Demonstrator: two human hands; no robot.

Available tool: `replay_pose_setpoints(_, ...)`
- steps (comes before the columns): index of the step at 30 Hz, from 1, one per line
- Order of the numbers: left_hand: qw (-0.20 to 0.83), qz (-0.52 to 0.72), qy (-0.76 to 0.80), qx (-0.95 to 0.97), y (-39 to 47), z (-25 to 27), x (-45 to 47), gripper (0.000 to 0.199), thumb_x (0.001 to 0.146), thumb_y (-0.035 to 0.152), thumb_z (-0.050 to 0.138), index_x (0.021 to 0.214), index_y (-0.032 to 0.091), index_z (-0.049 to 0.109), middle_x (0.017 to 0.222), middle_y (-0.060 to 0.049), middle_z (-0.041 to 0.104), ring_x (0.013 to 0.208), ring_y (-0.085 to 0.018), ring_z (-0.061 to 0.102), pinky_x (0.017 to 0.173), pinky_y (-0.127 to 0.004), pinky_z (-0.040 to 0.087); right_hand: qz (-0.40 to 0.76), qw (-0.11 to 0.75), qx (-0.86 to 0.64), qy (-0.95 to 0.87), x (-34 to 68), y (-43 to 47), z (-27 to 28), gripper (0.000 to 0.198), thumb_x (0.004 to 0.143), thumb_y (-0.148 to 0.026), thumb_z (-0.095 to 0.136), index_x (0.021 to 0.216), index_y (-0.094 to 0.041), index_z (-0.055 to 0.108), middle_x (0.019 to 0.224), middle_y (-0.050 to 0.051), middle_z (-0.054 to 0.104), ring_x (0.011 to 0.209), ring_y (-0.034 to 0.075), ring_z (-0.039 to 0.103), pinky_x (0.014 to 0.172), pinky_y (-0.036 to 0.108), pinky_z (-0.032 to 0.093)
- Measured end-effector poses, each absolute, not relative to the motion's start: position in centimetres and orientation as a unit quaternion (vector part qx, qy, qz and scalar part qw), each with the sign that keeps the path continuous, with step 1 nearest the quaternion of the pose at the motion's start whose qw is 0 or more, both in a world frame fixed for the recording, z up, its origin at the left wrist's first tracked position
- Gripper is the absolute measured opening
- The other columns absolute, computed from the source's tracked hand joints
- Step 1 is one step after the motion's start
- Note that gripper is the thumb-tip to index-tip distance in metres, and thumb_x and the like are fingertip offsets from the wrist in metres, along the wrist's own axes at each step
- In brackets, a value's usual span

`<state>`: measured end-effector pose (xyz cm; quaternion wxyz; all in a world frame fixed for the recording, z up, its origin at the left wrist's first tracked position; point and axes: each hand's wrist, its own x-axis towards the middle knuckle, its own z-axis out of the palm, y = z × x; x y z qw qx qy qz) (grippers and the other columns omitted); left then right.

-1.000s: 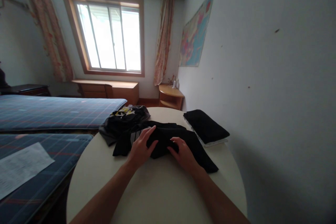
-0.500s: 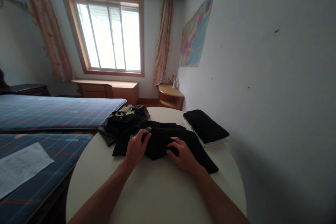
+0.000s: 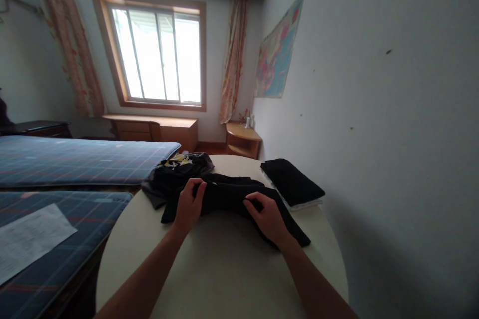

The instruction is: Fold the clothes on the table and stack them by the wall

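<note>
A black garment [image 3: 224, 199] lies spread across the round table, its exact kind unclear in the dark cloth. My left hand [image 3: 190, 203] pinches its upper edge left of centre, thumb against fingers. Further right, my right hand [image 3: 266, 214] is closed on the same cloth with thumb and forefinger together. Between the two hands the fabric's near edge is drawn up in a curve off the tabletop. Beyond my left hand sits a crumpled heap of dark clothes [image 3: 175, 174] with a yellow and white print.
The white round table [image 3: 220, 279] bears a folded black and white stack of cloth [image 3: 294, 182] at its right side. Plaid mattresses [image 3: 86, 159] lie to the left, one with a printed paper sheet [image 3: 33, 239] on it. A wall [image 3: 404, 159] rises close on the right.
Both hands have closed on the black garment and moved slightly apart. Its near edge, which hung in a point toward me, is now pulled up and away.
</note>
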<state>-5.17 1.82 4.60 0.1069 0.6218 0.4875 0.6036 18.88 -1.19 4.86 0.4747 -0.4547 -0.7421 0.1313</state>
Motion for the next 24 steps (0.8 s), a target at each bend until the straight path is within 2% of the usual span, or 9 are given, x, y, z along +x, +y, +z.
replay_pose_setpoints(3, 0.121, 0.634, 0.475, 0.598, 1.6, 6.6, -5.4, 0.03, 0.089, 0.049, 0.05, 0.088, 0.02, 0.058, 0.078, 0.0, 0.062, 0.074, -0.017, 0.059, 0.07, -0.026, 0.047, 0.142, 0.468, -0.474, -0.732, 18.4, -2.2, 7.3, 0.02, 0.09, -0.039, 0.058, 0.091, -0.021, 0.067, 0.081, 0.001, 0.069, 0.072, 0.016, 0.062, 0.071, 0.028, 0.048)
replay_pose_setpoints(5, 0.14, 0.64, 0.472, 0.59, 1.6, 7.6, -5.8, 0.032, 0.087, 0.051, 0.052, 0.088, 0.019, 0.058, 0.078, 0.0, 0.061, 0.073, -0.016, 0.057, 0.07, -0.026, 0.046, 0.157, 0.433, -0.474, -0.75, 18.3, -3.1, 8.1, 0.019, 0.089, -0.037, 0.06, 0.101, -0.023, 0.065, 0.084, 0.0, 0.069, 0.072, 0.015, 0.061, 0.069, 0.027, 0.048)
replay_pose_setpoints(8, 0.208, 0.615, 0.463, 0.603, 1.6, 8.1, -7.0, 0.038, 0.083, 0.057, 0.055, 0.087, 0.019, 0.058, 0.071, 0.002, 0.057, 0.064, -0.014, 0.052, 0.061, -0.023, 0.042, 0.167, 0.311, -0.472, -0.808, 18.9, -4.7, 7.6, 0.05, 0.079, -0.033, 0.071, 0.127, -0.026, 0.056, 0.103, 0.003, 0.069, 0.085, 0.018, 0.063, 0.077, 0.03, 0.048)
replay_pose_setpoints(10, 0.28, 0.568, 0.451, 0.629, 1.5, 7.8, -8.1, 0.043, 0.079, 0.062, 0.057, 0.086, 0.019, 0.057, 0.066, 0.004, 0.053, 0.059, -0.012, 0.047, 0.054, -0.021, 0.037, 0.149, 0.219, -0.474, -0.84, 19.8, -5.6, 6.2, 0.06, 0.074, -0.029, 0.075, 0.13, -0.025, 0.055, 0.111, 0.005, 0.068, 0.096, 0.022, 0.062, 0.086, 0.034, 0.046)
replay_pose_setpoints(14, 0.374, 0.444, 0.444, 0.682, 0.4, 6.1, -10.3, 0.051, 0.072, 0.068, 0.061, 0.08, 0.018, 0.057, 0.063, 0.005, 0.05, 0.057, -0.01, 0.043, 0.05, -0.019, 0.034, 0.097, 0.111, -0.496, -0.856, 22.6, -7.1, 3.0, 0.031, 0.078, -0.016, 0.062, 0.107, -0.023, 0.068, 0.106, 0.005, 0.069, 0.102, 0.024, 0.061, 0.091, 0.035, 0.044)
replay_pose_setpoints(17, 0.421, 0.323, 0.451, 0.717, -1.1, 4.8, -12.1, 0.054, 0.067, 0.07, 0.066, 0.076, 0.018, 0.059, 0.062, 0.005, 0.049, 0.057, -0.009, 0.042, 0.049, -0.019, 0.032, 0.098, 0.1, -0.506, -0.851, 24.7, -8.6, 1.5, 0.031, 0.08, -0.01, 0.051, 0.102, -0.023, 0.069, 0.104, 0.004, 0.068, 0.1, 0.021, 0.061, 0.086, 0.03, 0.046)
replay_pose_setpoints(19, 0.47, 0.205, 0.463, 0.723, -2.1, 4.2, -13.2, 0.056, 0.066, 0.072, 0.067, 0.08, 0.018, 0.063, 0.064, 0.004, 0.053, 0.055, -0.009, 0.042, 0.047, -0.018, 0.029, 0.111, 0.104, -0.498, -0.854, 25.6, -10.0, 1.5, 0.034, 0.08, -0.008, 0.048, 0.101, -0.023, 0.07, 0.103, 0.004, 0.068, 0.099, 0.019, 0.062, 0.086, 0.028, 0.046)
replay_pose_setpoints(22, 0.552, 0.029, 0.487, 0.676, -2.9, 3.5, -14.1, 0.065, 0.068, 0.078, 0.06, 0.094, 0.019, 0.065, 0.069, 0.0, 0.063, 0.05, -0.01, 0.048, 0.043, -0.019, 0.03, 0.188, 0.086, -0.446, -0.871, 25.9, -12.5, 2.3, 0.027, 0.081, -0.013, 0.054, 0.099, -0.023, 0.072, 0.096, 0.002, 0.07, 0.088, 0.016, 0.065, 0.081, 0.025, 0.047)
replay_pose_setpoints(24, 0.553, 0.01, 0.499, 0.668, -2.9, 3.3, -13.7, 0.068, 0.072, 0.081, 0.052, 0.098, 0.019, 0.063, 0.072, -0.003, 0.066, 0.048, -0.013, 0.054, 0.043, -0.022, 0.036, 0.259, 0.054, -0.406, -0.875, 25.6, -13.7, 3.1, 0.018, 0.086, -0.025, 0.057, 0.093, -0.022, 0.074, 0.085, 0.001, 0.07, 0.075, 0.014, 0.064, 0.071, 0.022, 0.048)
